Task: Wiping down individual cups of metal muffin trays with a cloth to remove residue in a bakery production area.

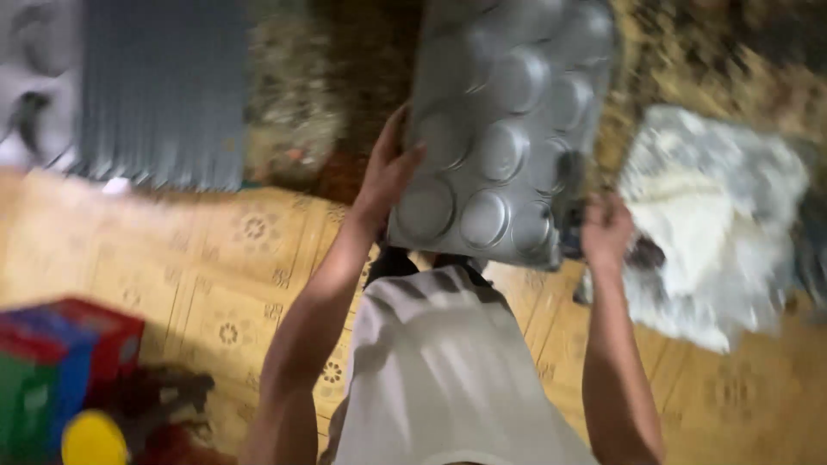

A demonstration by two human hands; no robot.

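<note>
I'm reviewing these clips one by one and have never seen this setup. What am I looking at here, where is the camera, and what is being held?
There is no machine: one camera worn on a person's head looks down at their own bare hands. The picture is motion-blurred. Both hands hold a grey metal muffin tray, underside towards the camera: the left hand grips its left edge, the right hand its lower right corner. Below is a yellow patterned floor, with a white fluffy cloth at right and colourful toy blocks at lower left.
</note>
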